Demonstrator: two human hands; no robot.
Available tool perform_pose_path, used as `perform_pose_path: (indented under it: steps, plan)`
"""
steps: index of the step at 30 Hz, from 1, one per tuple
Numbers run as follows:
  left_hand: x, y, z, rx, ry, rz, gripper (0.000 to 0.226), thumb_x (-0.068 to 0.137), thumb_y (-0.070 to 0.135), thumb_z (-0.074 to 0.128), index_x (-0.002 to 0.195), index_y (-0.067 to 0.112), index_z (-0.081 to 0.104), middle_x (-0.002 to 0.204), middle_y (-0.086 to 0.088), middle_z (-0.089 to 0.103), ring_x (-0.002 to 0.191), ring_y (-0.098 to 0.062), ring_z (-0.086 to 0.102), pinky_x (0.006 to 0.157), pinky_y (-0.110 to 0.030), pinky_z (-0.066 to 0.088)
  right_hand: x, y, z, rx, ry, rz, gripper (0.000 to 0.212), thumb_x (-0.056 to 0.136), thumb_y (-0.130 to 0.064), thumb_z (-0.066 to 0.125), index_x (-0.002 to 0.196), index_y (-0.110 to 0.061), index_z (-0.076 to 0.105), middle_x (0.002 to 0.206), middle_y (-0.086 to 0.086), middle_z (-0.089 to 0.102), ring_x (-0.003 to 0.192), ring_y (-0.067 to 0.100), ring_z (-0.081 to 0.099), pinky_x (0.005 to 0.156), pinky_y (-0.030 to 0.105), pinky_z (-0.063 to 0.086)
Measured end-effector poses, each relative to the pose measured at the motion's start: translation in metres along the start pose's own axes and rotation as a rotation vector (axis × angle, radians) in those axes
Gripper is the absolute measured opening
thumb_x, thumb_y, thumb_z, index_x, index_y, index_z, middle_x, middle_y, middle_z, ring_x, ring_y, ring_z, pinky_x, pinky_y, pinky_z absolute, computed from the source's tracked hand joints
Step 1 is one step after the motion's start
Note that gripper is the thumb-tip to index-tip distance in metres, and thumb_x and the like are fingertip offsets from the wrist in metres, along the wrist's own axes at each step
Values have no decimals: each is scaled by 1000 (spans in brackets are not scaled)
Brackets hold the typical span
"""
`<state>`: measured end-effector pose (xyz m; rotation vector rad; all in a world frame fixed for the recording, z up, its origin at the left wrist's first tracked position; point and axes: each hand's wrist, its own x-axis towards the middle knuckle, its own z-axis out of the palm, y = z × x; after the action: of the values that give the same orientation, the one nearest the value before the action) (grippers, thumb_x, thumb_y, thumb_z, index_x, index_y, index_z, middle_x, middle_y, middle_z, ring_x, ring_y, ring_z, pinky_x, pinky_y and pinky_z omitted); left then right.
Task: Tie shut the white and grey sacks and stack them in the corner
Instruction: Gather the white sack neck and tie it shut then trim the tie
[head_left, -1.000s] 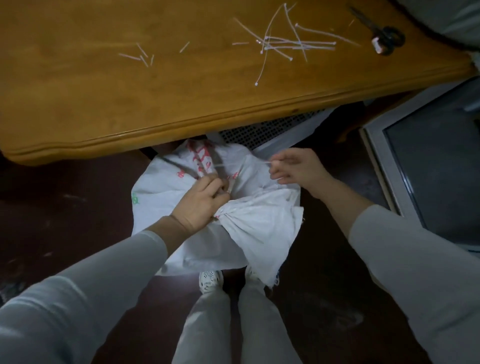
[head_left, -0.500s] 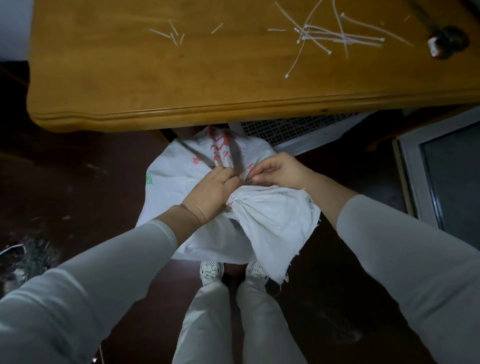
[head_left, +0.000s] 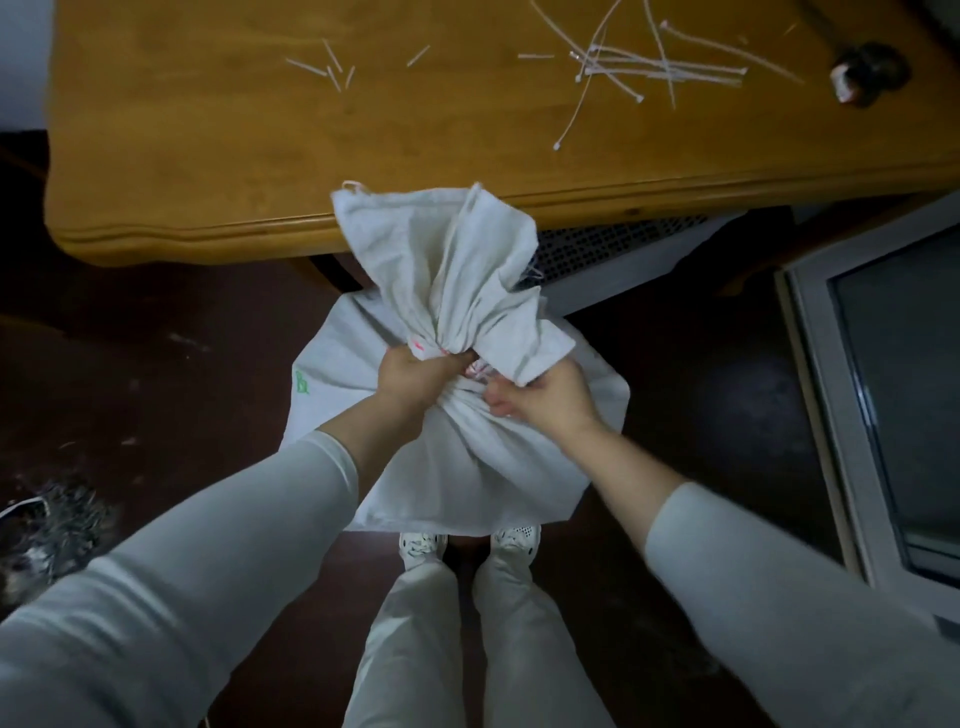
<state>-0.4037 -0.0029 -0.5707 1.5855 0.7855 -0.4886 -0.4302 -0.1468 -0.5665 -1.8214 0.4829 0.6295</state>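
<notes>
Since half a second ago, the loose mouth of the sack (head_left: 467, 467) has swung up from the person's side and now fans out toward the table (head_left: 208, 156), its top corner overlapping the table edge in the head view. Both hands have shifted with it and sit lower on the neck.

Head view: the sack stands on the dark floor (head_left: 156, 338) just in front of the shoes (head_left: 423, 545), half under the table edge. The left hand (head_left: 415, 376) is a closed fist wrapped round the gathered neck, with red print showing just above its knuckles. The right hand (head_left: 545, 400) is touching the neck from the right, fingers curled in and gripping the bunched cloth under a hanging flap; whether a tie is between them cannot be told. On the table lie a heap of white ties (head_left: 649, 67) at the far right, a few short offcuts (head_left: 332, 67) to the left, and blurred scissors (head_left: 862, 73) near the corner. A perforated grille (head_left: 597, 249) shows behind the sack, and a grey framed panel (head_left: 810, 415) stands at the right
</notes>
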Motion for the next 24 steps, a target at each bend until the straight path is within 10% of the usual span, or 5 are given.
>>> perform_pose_path:
  steps: [6,11,14,24]
  plan:
    - [-6,-6,6,35,61,-208,54,73,7,76,120,0,51,105,-10,60,94,-25,60,88,-35,51,-41,-14,44,-857,180,-249,29,97,-31,37,106,-14,59,105,6,66,98,27,61,73,33,42]
    - [3,-6,-2,20,-48,-319,50,75,-1,69,120,-2,48,99,-16,61,70,-20,59,57,-28,51,-34,-7,88,-611,296,-309,26,95,-8,45,118,-1,52,125,14,50,115,27,49,89,32,44]
    - [7,2,-14,72,-220,-460,6,75,6,61,74,10,57,56,-5,58,46,-15,54,42,-18,43,-28,3,100,-502,310,-297,25,93,-18,52,109,-1,58,119,13,54,112,25,50,89,31,43]
    - [23,26,-37,486,-503,-453,11,89,11,53,82,6,60,88,-12,61,78,-23,59,74,-35,52,-30,15,124,-473,496,-350,32,79,-33,45,71,-12,67,70,2,68,61,21,65,44,22,48]
